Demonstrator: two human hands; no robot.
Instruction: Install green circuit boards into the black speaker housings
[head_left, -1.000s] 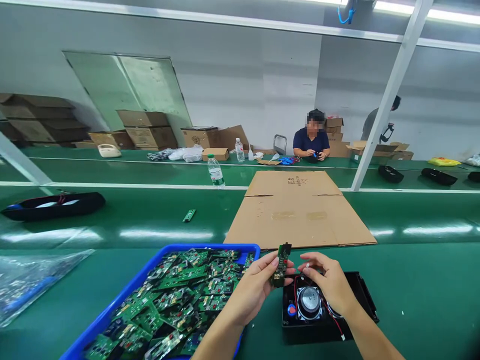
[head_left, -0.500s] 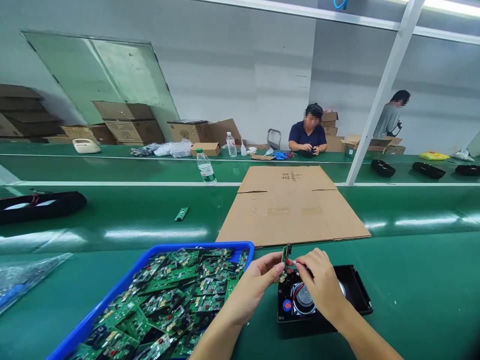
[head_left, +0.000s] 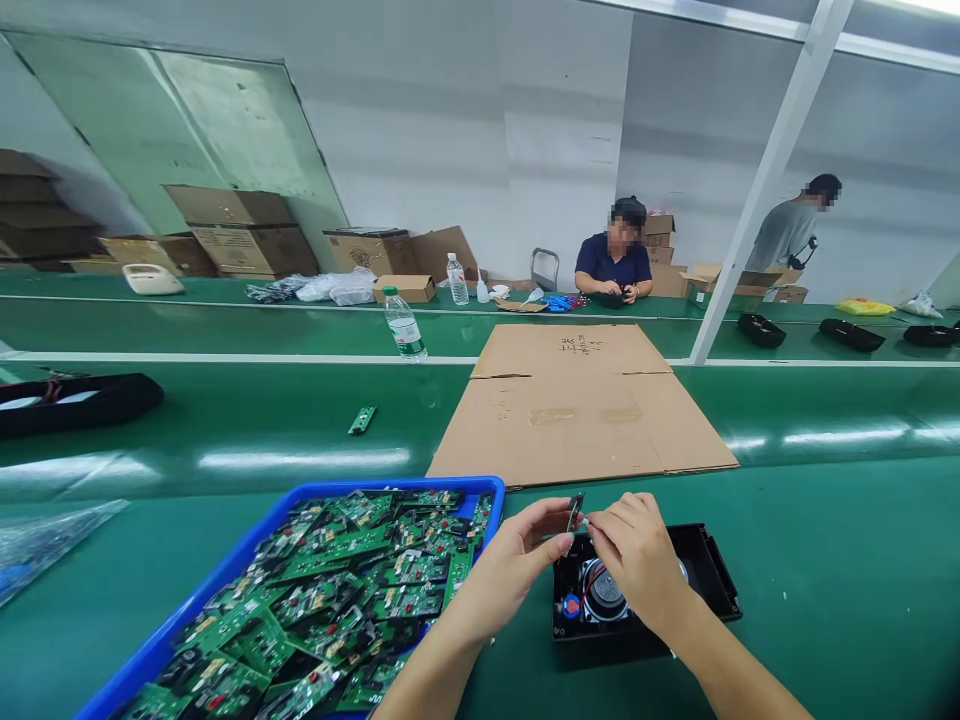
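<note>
My left hand grips a small green circuit board by its edge, thumb and fingers pinched round it, and holds it up on edge. Close against the board, my right hand pinches a small white wire plug; whether it touches the board's socket I cannot tell. Below both hands lies an open black plastic speaker housing. It contains a round speaker with red and dark wires beside it, partly covered by my right hand, and a blue and red round part.
A blue tray heaped with circuit boards stands at left. A flat cardboard sheet lies ahead, with a loose board and a water bottle to its left. One person sits across the bench; another stands farther right.
The circuit board has turned more edge-on in my left hand, its lower end less visible. Both hands stay close together. The whole view has shifted slightly.
</note>
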